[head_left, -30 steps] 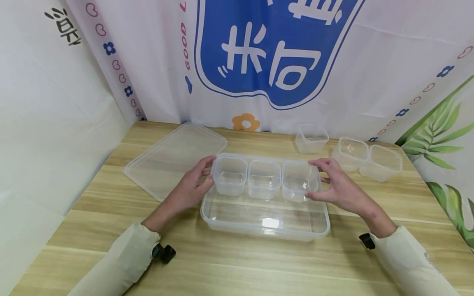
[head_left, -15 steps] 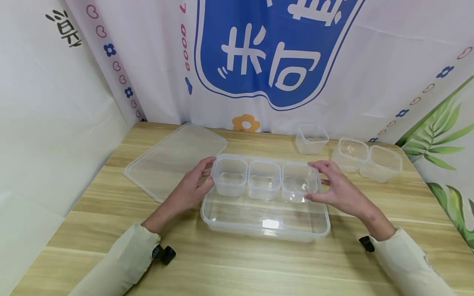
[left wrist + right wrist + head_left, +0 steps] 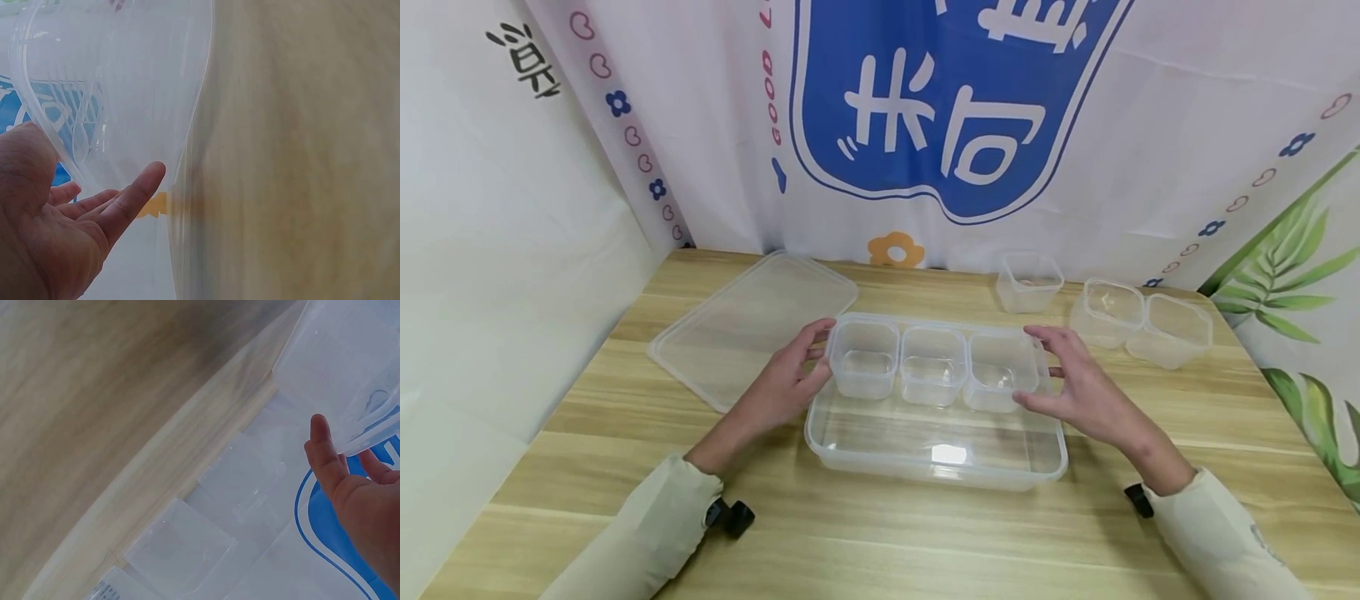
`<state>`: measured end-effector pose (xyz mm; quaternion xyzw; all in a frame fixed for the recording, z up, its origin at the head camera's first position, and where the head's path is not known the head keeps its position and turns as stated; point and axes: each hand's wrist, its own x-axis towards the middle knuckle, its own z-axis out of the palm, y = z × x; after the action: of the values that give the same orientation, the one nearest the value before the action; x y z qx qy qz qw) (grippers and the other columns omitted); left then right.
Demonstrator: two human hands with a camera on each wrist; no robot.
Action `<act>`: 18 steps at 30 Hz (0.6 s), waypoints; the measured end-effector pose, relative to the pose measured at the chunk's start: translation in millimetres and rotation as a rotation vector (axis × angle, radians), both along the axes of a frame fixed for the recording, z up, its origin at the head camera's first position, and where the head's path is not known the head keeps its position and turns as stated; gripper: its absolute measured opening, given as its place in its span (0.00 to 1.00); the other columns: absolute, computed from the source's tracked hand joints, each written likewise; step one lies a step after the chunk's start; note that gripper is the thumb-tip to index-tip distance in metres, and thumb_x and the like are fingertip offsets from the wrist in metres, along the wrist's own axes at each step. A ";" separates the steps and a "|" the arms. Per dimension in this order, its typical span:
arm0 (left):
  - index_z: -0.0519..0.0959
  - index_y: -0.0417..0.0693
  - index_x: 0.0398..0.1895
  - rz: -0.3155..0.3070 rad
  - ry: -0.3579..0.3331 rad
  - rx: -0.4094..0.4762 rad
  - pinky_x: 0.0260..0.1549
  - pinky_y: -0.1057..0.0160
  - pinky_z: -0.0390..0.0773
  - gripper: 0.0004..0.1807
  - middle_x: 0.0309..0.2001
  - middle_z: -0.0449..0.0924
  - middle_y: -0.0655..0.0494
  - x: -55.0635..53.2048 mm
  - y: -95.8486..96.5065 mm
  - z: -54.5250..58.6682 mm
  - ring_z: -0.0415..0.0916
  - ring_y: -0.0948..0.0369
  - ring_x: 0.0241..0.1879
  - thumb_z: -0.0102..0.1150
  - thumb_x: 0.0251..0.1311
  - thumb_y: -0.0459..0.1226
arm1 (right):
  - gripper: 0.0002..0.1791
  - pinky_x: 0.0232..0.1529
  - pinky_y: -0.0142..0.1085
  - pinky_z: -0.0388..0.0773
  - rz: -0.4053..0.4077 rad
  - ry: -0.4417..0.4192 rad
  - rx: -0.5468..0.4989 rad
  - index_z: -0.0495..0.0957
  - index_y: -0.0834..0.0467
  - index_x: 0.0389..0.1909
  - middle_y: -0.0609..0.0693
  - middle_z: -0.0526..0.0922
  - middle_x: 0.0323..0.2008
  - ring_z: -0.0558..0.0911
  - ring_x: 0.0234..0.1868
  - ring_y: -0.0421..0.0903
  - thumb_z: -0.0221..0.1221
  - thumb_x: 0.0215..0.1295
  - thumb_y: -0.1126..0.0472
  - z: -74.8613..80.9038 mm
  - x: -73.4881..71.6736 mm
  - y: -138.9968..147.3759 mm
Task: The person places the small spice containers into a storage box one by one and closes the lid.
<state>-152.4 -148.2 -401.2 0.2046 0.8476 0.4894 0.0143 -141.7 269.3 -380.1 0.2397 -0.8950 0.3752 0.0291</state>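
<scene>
Box (image 3: 880, 433): clear, upright on the table (image 3: 880, 533), between the fingers of both hands and reaching toward the person from them.
Left hand (image 3: 786, 379): at the box's left end; thumb and fingers apart, lightly bent around the back corner, several fingers along the outside of the wall in the left wrist view. How firmly they press, I cannot tell.
Right hand (image 3: 1078, 383): at the right end; thumb and index finger apart, reaching over the rim, the thumb at the front corner of the right cup, other fingers outside the wall.
Left cup (image 3: 865, 367): upright in the box, just beside the left fingers.
Middle cup (image 3: 934, 367): upright in the box, midway between the two sets of fingers.
Right cup (image 3: 1002, 371): upright in the box, just left of the right fingers. All three cups form a row along the back wall.
Lid (image 3: 752, 325): flat on the table, beyond and left of the left fingers.
Back cup (image 3: 1030, 287): on the table, beyond the right fingers.
Near outer cup (image 3: 1170, 331) and far outer cup (image 3: 1108, 312): side by side on the table, right of the right fingers.
Cloth (image 3: 850, 221): white with a blue panel, hanging beyond all the fingers.
</scene>
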 end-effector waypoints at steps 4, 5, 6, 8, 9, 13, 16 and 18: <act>0.56 0.42 0.79 0.002 0.000 0.000 0.54 0.45 0.80 0.32 0.71 0.67 0.38 -0.4 -0.2 -0.8 0.73 0.42 0.65 0.47 0.74 0.32 | 0.49 0.56 0.56 0.79 -0.003 -0.016 0.003 0.59 0.64 0.76 0.63 0.63 0.67 0.69 0.64 0.63 0.75 0.58 0.60 0.7 0.3 -0.7; 0.56 0.42 0.79 0.002 0.000 0.001 0.54 0.45 0.80 0.32 0.71 0.67 0.38 -0.5 -0.2 -1.3 0.73 0.42 0.65 0.47 0.74 0.32 | 0.49 0.55 0.56 0.79 -0.004 -0.020 0.002 0.59 0.64 0.76 0.63 0.63 0.67 0.69 0.64 0.63 0.75 0.58 0.60 0.8 0.6 -1.0; 0.56 0.42 0.79 0.004 -0.001 0.001 0.54 0.45 0.80 0.32 0.71 0.67 0.38 -0.3 -0.1 -1.1 0.73 0.43 0.65 0.47 0.74 0.32 | 0.49 0.55 0.56 0.79 -0.005 -0.022 0.002 0.59 0.64 0.76 0.63 0.63 0.67 0.69 0.64 0.63 0.75 0.59 0.60 0.8 1.0 -1.1; 0.56 0.42 0.79 0.006 -0.002 0.001 0.54 0.45 0.80 0.32 0.71 0.67 0.39 0.0 -0.1 -1.0 0.73 0.43 0.65 0.48 0.74 0.32 | 0.49 0.54 0.55 0.80 -0.009 -0.022 0.005 0.58 0.63 0.77 0.62 0.63 0.67 0.70 0.63 0.62 0.75 0.59 0.60 1.0 1.3 -1.1; 0.56 0.42 0.79 0.007 -0.001 -0.001 0.54 0.45 0.80 0.32 0.71 0.67 0.39 0.1 0.0 -1.0 0.73 0.43 0.65 0.48 0.74 0.32 | 0.49 0.54 0.55 0.80 -0.009 -0.019 0.008 0.58 0.62 0.77 0.62 0.63 0.67 0.70 0.63 0.62 0.74 0.60 0.60 1.0 1.3 -1.1; 0.57 0.43 0.79 0.009 -0.001 -0.002 0.54 0.45 0.80 0.32 0.71 0.68 0.39 0.7 0.3 -0.6 0.73 0.43 0.64 0.48 0.74 0.31 | 0.45 0.52 0.54 0.81 -0.012 -0.010 0.019 0.58 0.63 0.77 0.63 0.64 0.67 0.70 0.64 0.63 0.71 0.65 0.60 1.7 0.7 0.2; 0.56 0.43 0.79 0.005 -0.001 0.001 0.54 0.45 0.80 0.32 0.71 0.67 0.39 0.3 0.3 -1.3 0.73 0.43 0.65 0.47 0.74 0.32 | 0.41 0.51 0.55 0.81 -0.017 -0.020 0.013 0.58 0.63 0.77 0.64 0.63 0.69 0.70 0.65 0.64 0.66 0.70 0.60 2.9 -0.1 3.1; 0.56 0.43 0.80 0.004 -0.003 0.000 0.54 0.45 0.80 0.32 0.71 0.67 0.39 0.5 0.1 -1.3 0.73 0.43 0.65 0.47 0.74 0.32 | 0.38 0.48 0.55 0.82 -0.030 -0.030 0.005 0.58 0.62 0.77 0.64 0.62 0.70 0.71 0.64 0.65 0.63 0.73 0.59 4.2 -0.2 6.1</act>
<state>-151.9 -148.2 -402.5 0.2021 0.8480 0.4897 0.0145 -141.9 275.4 -375.9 0.2206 -0.8997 0.3760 0.0207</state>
